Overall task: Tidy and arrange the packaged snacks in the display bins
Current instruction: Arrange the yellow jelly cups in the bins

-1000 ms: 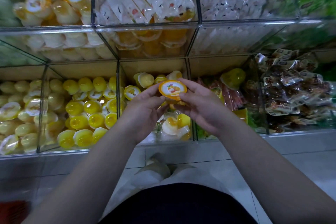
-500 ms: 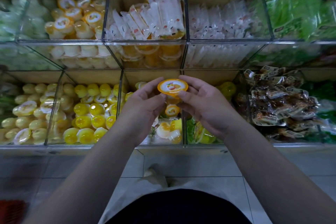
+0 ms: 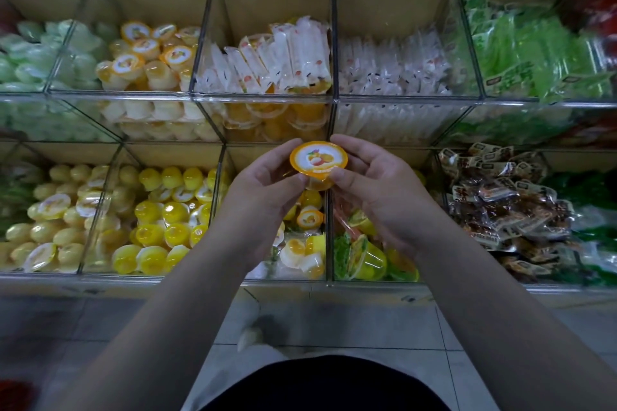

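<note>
We hold one small jelly cup [image 3: 319,160] between both hands, in the air in front of the shelf, level with the divider between the upper and lower rows of bins. Our left hand [image 3: 263,190] pinches its rim at 9 o'clock and our right hand [image 3: 377,187] pinches it at about 4 o'clock. Both hands are grasping the cup and neither is free. The cup is round, so there is no long axis to line up. What matters is that its orange lid faces up at us and its clear body points down and away.

At 6 o'clock from the cup lies the mixed bin [image 3: 283,281], where loose cups of several kinds sit jumbled; we judge that this one does not belong there. The matching stock, the orange-lidded cups [image 3: 128,64], sits in the upper-row bin [image 3: 117,96] at about 10 o'clock from the cup, well apart from it and one bin left of the white stick packs [image 3: 283,57]. More orange cups seem to lie under those packs at 12 o'clock, but through the clear wall we cannot tell if they are the same kind.

Our left hand is the nearer one to that 10 o'clock bin. We judge the coming move calls for the left hand to take the cup alone and carry it up and left over the clear front wall, lid kept upward. The pile there stands high, so a careless drop could send cups rolling.
</note>
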Available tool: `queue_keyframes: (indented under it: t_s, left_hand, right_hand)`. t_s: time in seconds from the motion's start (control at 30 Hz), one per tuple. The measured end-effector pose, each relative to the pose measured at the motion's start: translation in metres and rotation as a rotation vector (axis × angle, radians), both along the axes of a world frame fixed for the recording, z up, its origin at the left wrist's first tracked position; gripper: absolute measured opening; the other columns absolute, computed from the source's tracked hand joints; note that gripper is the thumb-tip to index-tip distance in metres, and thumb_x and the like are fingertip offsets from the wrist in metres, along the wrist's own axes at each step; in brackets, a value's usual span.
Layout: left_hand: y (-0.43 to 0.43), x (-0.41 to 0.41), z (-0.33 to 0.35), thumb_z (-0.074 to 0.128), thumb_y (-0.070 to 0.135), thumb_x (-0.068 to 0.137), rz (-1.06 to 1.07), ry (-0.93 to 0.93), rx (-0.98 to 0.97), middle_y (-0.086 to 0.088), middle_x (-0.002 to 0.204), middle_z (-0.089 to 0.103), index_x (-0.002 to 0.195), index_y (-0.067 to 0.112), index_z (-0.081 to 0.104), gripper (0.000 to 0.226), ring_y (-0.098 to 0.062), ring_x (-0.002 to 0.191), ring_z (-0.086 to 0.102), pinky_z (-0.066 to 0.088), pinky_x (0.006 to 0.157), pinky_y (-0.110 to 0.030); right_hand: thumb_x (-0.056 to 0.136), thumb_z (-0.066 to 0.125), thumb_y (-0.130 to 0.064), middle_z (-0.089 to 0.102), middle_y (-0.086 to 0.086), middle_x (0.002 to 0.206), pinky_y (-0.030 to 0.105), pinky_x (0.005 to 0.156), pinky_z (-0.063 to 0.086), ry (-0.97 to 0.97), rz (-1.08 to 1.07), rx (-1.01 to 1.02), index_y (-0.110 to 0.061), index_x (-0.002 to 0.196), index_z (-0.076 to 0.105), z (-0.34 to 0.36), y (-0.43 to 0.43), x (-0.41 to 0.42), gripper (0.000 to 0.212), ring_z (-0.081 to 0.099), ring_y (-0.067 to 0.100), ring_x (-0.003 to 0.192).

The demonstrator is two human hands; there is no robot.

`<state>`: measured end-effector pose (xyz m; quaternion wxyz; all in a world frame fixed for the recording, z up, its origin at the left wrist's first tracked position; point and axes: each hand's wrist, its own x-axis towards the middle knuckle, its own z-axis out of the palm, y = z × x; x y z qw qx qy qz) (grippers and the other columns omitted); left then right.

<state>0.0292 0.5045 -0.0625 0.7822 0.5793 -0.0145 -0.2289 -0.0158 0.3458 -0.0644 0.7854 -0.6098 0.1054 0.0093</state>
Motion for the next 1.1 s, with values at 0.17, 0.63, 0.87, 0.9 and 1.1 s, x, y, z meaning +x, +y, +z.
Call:
queue_keyframes:
  t_s: [0.17, 0.63, 0.87, 0.9, 1.1]
  left_hand:
    - [0.003, 0.014, 0.002, 0.054, -0.007, 0.088, -0.040, -0.008, 0.004, -0.005, 0.115, 0.069, 0.120, 0.019, 0.061, 0.041, -0.016, 0.108, 0.065, 0.053, 0.090, -0.025]
    - [0.079, 0.089, 0.002, 0.065, 0.008, 0.070, -0.071, -0.060, 0.026, -0.003, 0.112, 0.070, 0.128, 0.015, 0.058, 0.059, -0.015, 0.104, 0.065, 0.052, 0.088, -0.025]
    - [0.128, 0.132, 0.001, 0.064, 0.006, 0.071, -0.085, -0.116, 0.002, -0.001, 0.108, 0.072, 0.120, 0.018, 0.062, 0.050, -0.012, 0.100, 0.067, 0.053, 0.080, -0.021]
    - [0.134, 0.138, 0.001, 0.064, 0.006, 0.072, -0.090, -0.127, 0.010, -0.001, 0.109, 0.072, 0.120, 0.018, 0.063, 0.050, -0.012, 0.100, 0.066, 0.052, 0.080, -0.022]
    - [0.171, 0.175, 0.000, 0.067, -0.003, 0.083, -0.061, -0.210, 0.112, 0.000, 0.114, 0.071, 0.121, 0.022, 0.063, 0.046, -0.015, 0.110, 0.065, 0.050, 0.085, -0.024]
  right_hand:
    - [0.068, 0.069, -0.020, 0.069, 0.004, 0.119, 0.037, 0.101, 0.048, 0.005, -0.004, -0.026, -0.013, 0.135, 0.050, 0.003, 0.002, 0.009, 0.070, 0.064, 0.018, 0.114]
    - [0.074, 0.067, -0.013, 0.073, 0.002, 0.110, 0.028, 0.087, 0.055, -0.033, 0.018, -0.026, -0.023, 0.118, 0.059, 0.000, 0.074, 0.088, 0.045, 0.067, 0.016, 0.106]
    - [0.081, 0.066, -0.007, 0.072, 0.003, 0.113, 0.028, 0.089, 0.055, -0.054, 0.030, -0.044, -0.019, 0.123, 0.058, 0.003, 0.120, 0.130, 0.045, 0.067, 0.015, 0.108]
    - [0.084, 0.065, -0.004, 0.072, 0.001, 0.112, 0.026, 0.087, 0.055, -0.058, 0.026, -0.053, -0.020, 0.122, 0.057, 0.003, 0.126, 0.135, 0.042, 0.067, 0.013, 0.107]
    - [0.087, 0.063, -0.004, 0.072, -0.001, 0.114, 0.031, 0.095, 0.050, -0.062, -0.031, -0.088, -0.022, 0.121, 0.058, 0.004, 0.166, 0.166, 0.040, 0.065, 0.012, 0.111]
